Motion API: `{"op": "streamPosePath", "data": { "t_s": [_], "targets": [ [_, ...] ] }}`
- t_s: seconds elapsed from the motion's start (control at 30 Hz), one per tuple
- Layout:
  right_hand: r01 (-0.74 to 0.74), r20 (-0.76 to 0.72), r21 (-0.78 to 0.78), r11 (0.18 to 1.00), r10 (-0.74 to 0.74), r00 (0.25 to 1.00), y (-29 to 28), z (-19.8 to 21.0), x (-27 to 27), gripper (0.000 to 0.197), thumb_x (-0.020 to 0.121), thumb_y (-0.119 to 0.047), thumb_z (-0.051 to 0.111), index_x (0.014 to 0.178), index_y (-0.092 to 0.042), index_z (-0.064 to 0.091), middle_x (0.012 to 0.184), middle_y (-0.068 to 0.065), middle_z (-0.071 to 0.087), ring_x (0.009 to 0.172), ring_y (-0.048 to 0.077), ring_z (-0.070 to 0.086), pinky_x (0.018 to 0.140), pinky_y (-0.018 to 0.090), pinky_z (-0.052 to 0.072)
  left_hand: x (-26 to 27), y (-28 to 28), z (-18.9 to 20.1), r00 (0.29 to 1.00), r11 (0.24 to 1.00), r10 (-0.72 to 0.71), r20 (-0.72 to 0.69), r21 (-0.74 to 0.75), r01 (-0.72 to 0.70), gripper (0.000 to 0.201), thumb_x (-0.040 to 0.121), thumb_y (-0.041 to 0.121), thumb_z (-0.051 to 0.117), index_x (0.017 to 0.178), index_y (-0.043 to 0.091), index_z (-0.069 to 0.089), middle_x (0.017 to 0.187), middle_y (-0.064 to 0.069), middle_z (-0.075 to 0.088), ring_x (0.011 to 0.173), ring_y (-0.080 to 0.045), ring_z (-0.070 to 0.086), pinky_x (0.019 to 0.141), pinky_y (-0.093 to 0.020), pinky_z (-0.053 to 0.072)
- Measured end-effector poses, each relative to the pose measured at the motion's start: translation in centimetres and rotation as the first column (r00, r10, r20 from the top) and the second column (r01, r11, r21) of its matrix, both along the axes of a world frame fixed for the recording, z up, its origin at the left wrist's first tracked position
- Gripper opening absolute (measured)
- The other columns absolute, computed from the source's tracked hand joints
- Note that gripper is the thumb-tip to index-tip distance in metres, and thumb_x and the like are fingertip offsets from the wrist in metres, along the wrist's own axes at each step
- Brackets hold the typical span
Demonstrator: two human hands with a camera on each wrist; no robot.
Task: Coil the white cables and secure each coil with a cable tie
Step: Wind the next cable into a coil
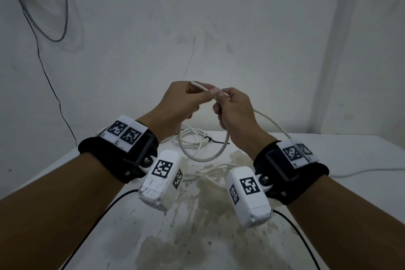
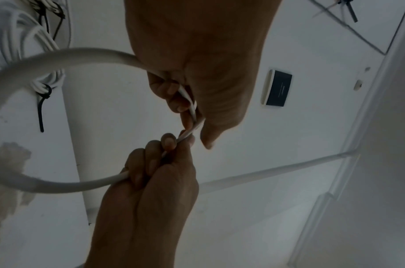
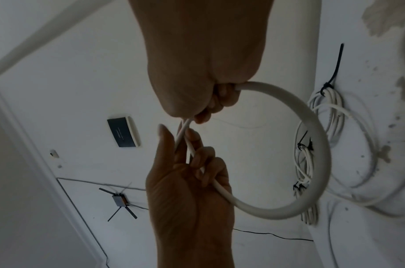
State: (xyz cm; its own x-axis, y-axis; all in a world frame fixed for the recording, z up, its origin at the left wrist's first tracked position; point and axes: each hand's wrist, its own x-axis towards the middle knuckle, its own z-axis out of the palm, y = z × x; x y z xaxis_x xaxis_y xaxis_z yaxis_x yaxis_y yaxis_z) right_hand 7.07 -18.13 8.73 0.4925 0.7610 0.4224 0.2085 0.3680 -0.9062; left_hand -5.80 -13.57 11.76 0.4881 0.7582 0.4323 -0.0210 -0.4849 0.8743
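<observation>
Both hands are raised above the table and hold one white cable (image 1: 205,158), which hangs between them in a single round loop. My left hand (image 1: 197,96) pinches the cable near its free end (image 1: 193,83), which sticks out up and left. Right beside it, my right hand (image 1: 225,105) grips the cable where the loop closes. From there the cable runs right, over my right wrist, down to the table. In the left wrist view the loop (image 2: 71,52) curves left from my left hand (image 2: 197,90). The right wrist view shows it (image 3: 320,145) bulging right of my right hand (image 3: 208,101).
A coiled white cable (image 1: 192,140) with a black cable tie (image 1: 213,140) lies at the table's far edge, below the hands. More tied coils (image 3: 307,163) show in the right wrist view. Loose white cable (image 1: 361,172) trails right on the stained white table (image 1: 197,237). The wall stands close behind.
</observation>
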Motion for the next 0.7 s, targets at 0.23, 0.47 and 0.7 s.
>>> {"op": "streamPosePath", "data": {
  "t_s": [0.23, 0.47, 0.7],
  "targets": [
    [-0.085, -0.162, 0.065, 0.994, 0.095, 0.982, -0.7, -0.2, -0.5, 0.015, 0.103, -0.016, 0.048, 0.092, -0.009, 0.056, 0.064, 0.003, 0.061, 0.044, 0.012, 0.042, 0.041, 0.023, 0.034, 0.3, 0.5, -0.7, 0.976, 0.987, 0.158, 0.153, -0.008, -0.159, 0.016, 0.087, 0.025, 0.075, 0.089, 0.008, 0.076, 0.082, -0.008, 0.076, 0.062, -0.01, 0.067, 0.052, -0.021, 0.049],
    [-0.119, -0.266, 0.097, 0.988, 0.141, 0.954, -1.3, 0.2, -0.2, 0.016, 0.105, -0.016, 0.043, 0.095, -0.009, 0.053, 0.071, 0.01, 0.067, 0.051, 0.017, 0.055, 0.049, 0.029, 0.051, 0.7, 0.4, -0.8, 0.927, 0.958, 0.277, 0.254, -0.001, -0.286, 0.025, 0.091, 0.028, 0.071, 0.09, 0.003, 0.072, 0.075, -0.001, 0.075, 0.066, -0.013, 0.074, 0.05, -0.023, 0.051],
    [0.472, 0.39, -0.07, 0.879, -0.411, 0.824, -2.5, 1.6, 1.8, 0.031, 0.1, -0.047, 0.045, 0.094, -0.022, 0.062, 0.074, -0.001, 0.07, 0.076, 0.026, 0.07, 0.07, 0.034, 0.052, 0.1, 0.7, -0.7, 0.897, 0.894, 0.367, 0.245, 0.173, -0.413, 0.026, 0.088, 0.033, 0.073, 0.084, 0.008, 0.074, 0.061, 0.007, 0.067, 0.048, -0.004, 0.061, 0.056, -0.016, 0.047]
  ]
}}
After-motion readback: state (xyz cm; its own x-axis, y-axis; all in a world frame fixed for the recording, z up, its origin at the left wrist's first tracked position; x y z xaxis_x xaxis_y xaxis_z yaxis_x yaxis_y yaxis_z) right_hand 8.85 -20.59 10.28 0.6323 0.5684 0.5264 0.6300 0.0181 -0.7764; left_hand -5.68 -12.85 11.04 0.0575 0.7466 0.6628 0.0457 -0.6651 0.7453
